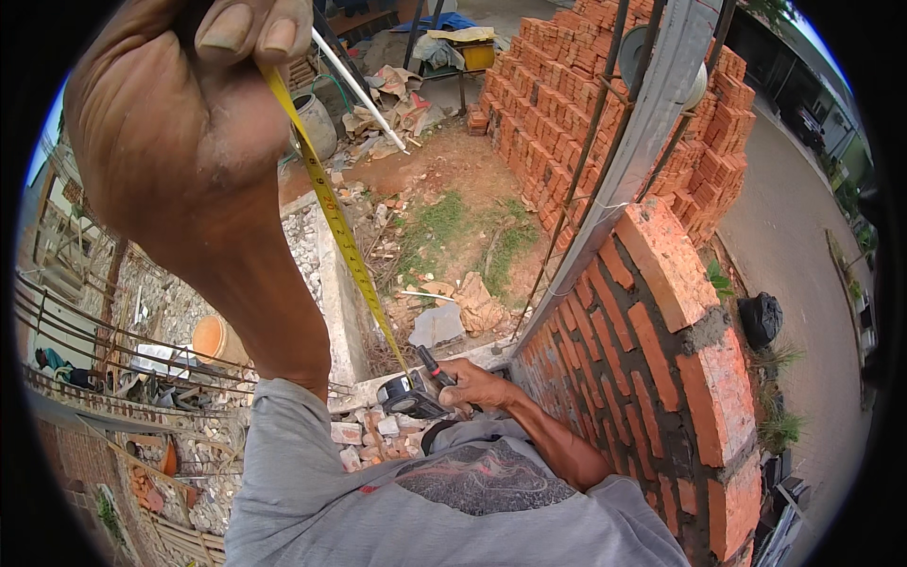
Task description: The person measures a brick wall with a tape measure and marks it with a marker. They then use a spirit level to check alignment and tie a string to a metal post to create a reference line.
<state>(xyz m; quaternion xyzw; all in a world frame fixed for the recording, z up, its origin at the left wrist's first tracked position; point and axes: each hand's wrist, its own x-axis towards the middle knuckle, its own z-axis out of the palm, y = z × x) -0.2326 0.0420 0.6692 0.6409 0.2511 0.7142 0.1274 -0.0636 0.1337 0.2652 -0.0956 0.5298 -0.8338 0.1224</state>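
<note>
My left hand [179, 142] is raised close at the upper left, its fingers curled over the end of a yellow tape blade [342, 231]. The blade slants down, taut, to a black tape measure [404, 397] low in front of my body. My right hand [477, 386] grips that case. A dark marker-like stick [433, 365] also pokes up from its fingers. To the right of this arm rises a red brick wall [638, 354] with grey mortar joints, its top course running toward me. The tip of the blade is hidden by my left fingers.
A grey metal post [633, 123] and thin steel rods stand at the wall's far end. Beyond is a large stack of red bricks [557, 104]. Rubble [203, 283] and horizontal rebar lie left. A black bag [760, 319] sits beside the paved road [812, 236].
</note>
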